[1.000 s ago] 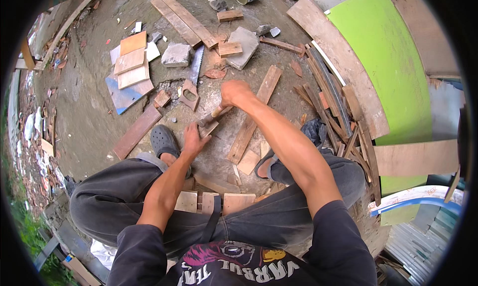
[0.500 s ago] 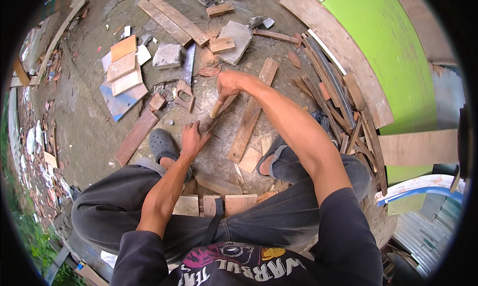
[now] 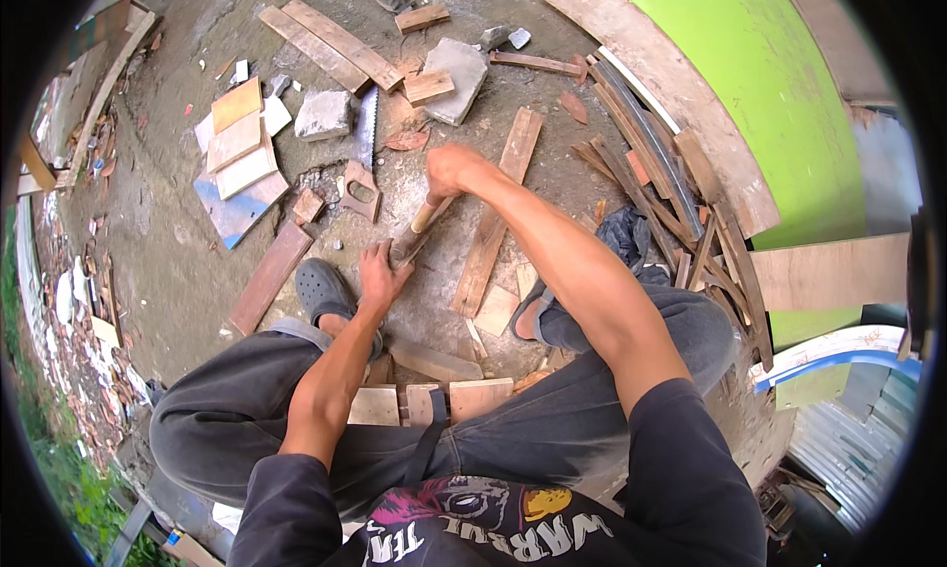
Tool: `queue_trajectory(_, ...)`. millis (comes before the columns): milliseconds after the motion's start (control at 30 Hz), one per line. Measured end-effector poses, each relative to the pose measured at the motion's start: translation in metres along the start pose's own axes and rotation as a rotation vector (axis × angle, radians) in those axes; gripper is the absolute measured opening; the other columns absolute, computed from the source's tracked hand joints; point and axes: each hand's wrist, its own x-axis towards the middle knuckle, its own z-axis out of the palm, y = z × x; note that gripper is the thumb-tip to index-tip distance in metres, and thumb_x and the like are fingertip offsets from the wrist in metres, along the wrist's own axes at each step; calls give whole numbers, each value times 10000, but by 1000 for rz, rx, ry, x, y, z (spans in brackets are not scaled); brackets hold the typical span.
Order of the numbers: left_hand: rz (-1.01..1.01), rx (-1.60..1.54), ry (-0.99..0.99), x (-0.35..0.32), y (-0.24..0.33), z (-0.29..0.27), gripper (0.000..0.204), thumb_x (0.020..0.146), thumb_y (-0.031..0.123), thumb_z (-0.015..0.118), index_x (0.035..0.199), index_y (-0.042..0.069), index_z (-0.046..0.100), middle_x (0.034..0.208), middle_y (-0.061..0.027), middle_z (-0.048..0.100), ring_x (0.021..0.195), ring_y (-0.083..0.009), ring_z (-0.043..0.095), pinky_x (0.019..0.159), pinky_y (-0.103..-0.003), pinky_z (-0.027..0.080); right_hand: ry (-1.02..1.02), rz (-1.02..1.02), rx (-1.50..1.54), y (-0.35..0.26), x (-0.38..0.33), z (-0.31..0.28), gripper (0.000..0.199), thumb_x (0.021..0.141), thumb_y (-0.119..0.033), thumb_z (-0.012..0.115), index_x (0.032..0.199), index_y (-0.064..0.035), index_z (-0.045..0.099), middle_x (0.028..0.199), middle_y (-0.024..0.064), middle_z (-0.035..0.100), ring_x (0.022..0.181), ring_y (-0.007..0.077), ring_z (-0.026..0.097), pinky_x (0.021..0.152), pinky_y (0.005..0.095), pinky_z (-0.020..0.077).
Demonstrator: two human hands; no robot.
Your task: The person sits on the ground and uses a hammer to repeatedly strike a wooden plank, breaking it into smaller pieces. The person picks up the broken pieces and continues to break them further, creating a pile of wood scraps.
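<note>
My right hand (image 3: pixel 453 170) is closed round the upper end of a tool with a tan wooden handle (image 3: pixel 423 217); its exact kind is hard to make out. Alongside that handle runs a narrow brown strip of wood (image 3: pixel 414 244). My left hand (image 3: pixel 380 276) grips the lower, brown end between thumb and fingers, just beyond my left shoe. A handsaw (image 3: pixel 362 190) lies on the ground left of the tool, its blade pointing away. To the right, a long wooden plank (image 3: pixel 498 212) lies slanted on the ground.
Wood sheets (image 3: pixel 244 143), a grey stone block (image 3: pixel 324 115) and a reddish board (image 3: pixel 273 276) lie left. Two planks (image 3: pixel 330 44), a flat stone (image 3: pixel 459 78) and a hammer (image 3: pixel 538 64) lie farther off. Wood strips (image 3: pixel 681 202) pile up by a green panel (image 3: pixel 750 93) at right.
The whole view has shifted slightly. Both hands keep their hold on the tool and wood, with hardly any visible movement.
</note>
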Motion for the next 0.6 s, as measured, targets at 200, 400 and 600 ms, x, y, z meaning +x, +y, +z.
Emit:
queue_trajectory(200, 15, -7, 34, -1, 2, 4, 644, 648, 244, 809, 1204, -8, 604, 1097, -218, 604, 1027, -392, 521, 930, -459, 432, 34, -138, -7, 7, 4, -3, 329, 775, -329, 803, 869, -21, 732, 922, 156, 691, 786, 265, 649, 735, 402, 554)
queue_trajectory(400, 0, 9, 9, 4, 7, 0, 648, 650, 258, 809, 1200, -16, 605, 1071, -216, 607, 1022, -394, 524, 935, -460, 431, 9, -209, -49, 8, -3, -15, 299, 797, -312, 789, 800, -22, 718, 845, 150, 679, 725, 259, 633, 709, 403, 543)
queue_trajectory(600, 4, 20, 23, 6, 7, 1, 635, 649, 260, 810, 1189, -7, 612, 1071, -215, 606, 1026, -393, 526, 930, -460, 433, 13, -88, -4, 4, 2, -7, 367, 783, -355, 796, 697, -19, 675, 700, 101, 601, 621, 188, 547, 610, 352, 507)
